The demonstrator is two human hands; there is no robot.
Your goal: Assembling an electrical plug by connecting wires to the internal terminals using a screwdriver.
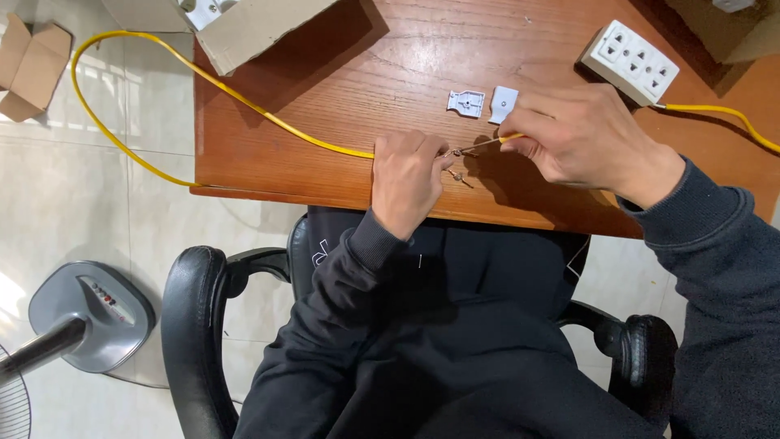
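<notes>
My left hand (406, 175) rests fisted on the wooden table (341, 97), pinching the bare metal end of a yellow cable (244, 102) that loops off the table's left side. My right hand (581, 134) holds a thin bare wire (479, 145) that runs toward the left hand's fingertips. Small metal bits (457, 175) lie just below the fingers. Two white plastic plug shell halves (467, 103) (503, 103) lie just beyond the hands.
A white multi-socket power strip (630, 61) with its own yellow lead sits at the table's far right. Cardboard pieces (252, 28) lie at the far edge. A fan base (89, 313) stands on the tiled floor, left. I sit in a black armchair (191, 325).
</notes>
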